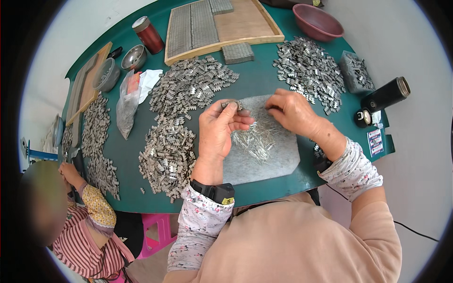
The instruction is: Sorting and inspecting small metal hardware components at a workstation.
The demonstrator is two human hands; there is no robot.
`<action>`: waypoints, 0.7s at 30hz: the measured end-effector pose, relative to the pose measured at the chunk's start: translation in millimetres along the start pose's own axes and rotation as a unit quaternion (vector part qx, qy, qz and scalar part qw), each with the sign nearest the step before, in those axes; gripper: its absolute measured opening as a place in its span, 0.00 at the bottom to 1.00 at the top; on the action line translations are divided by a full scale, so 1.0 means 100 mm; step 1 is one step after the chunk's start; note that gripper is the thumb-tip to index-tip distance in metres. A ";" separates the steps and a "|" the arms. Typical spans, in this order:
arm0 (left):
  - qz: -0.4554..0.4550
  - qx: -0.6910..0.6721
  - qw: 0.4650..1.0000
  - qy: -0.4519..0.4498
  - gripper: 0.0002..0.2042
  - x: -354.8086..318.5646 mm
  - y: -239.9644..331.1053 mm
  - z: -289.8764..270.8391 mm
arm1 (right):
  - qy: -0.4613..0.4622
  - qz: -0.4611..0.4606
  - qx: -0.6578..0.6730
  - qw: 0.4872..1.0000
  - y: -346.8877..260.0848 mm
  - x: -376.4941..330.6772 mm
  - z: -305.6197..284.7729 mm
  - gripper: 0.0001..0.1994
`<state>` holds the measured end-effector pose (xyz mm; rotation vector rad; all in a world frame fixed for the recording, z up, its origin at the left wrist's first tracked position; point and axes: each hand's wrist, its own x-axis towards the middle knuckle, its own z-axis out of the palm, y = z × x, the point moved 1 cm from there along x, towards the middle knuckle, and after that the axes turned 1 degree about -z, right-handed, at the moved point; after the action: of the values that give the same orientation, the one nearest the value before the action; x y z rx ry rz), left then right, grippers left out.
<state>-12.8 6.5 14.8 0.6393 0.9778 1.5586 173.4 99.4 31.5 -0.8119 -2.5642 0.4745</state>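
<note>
Between the thumb and fingers of my left hand point(216, 134) is a small toothed metal piece point(232, 104), partly covered by the thumb. My right hand point(296, 112) is just to its right, apart from it, fingers bent and pinched together. Whatever those fingertips hold, if anything, is too small to make out. Below both hands a loose heap of thin silvery pins point(257, 141) lies on a grey felt-like mat point(278, 166). Left of my left hand spread heaps of toothed metal pieces point(167, 153), and another heap point(309, 70) lies beyond my right hand.
A wooden tray point(245, 30) with rows of grey pieces stands at the back, a block of pieces point(238, 53) before it. Around stand a red tumbler point(148, 35), steel bowl point(134, 57), reddish basin point(318, 22), clear box point(356, 73) and black flask point(384, 94). A co-worker's hand point(71, 173) is at left.
</note>
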 end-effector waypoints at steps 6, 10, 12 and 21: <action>-0.018 0.036 0.999 0.017 0.10 0.05 -0.13 -0.14 | -0.021 0.037 -0.022 0.999 -0.12 -0.06 0.11 0.04; -0.009 0.054 0.998 0.021 0.09 0.05 -0.13 -0.14 | 0.000 0.082 -0.055 0.995 -0.18 -0.07 0.23 0.03; -0.011 0.060 0.998 0.020 0.09 0.03 -0.13 -0.12 | 0.012 0.080 -0.056 0.995 -0.17 -0.06 0.24 0.03; -0.023 0.069 0.997 0.000 0.08 0.01 -0.13 -0.09 | 0.044 0.086 -0.032 0.995 0.00 -0.12 0.13 0.04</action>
<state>-13.9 5.5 -0.6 0.7066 1.0994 1.4594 176.7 89.8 16.5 -1.0587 -2.4507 0.4007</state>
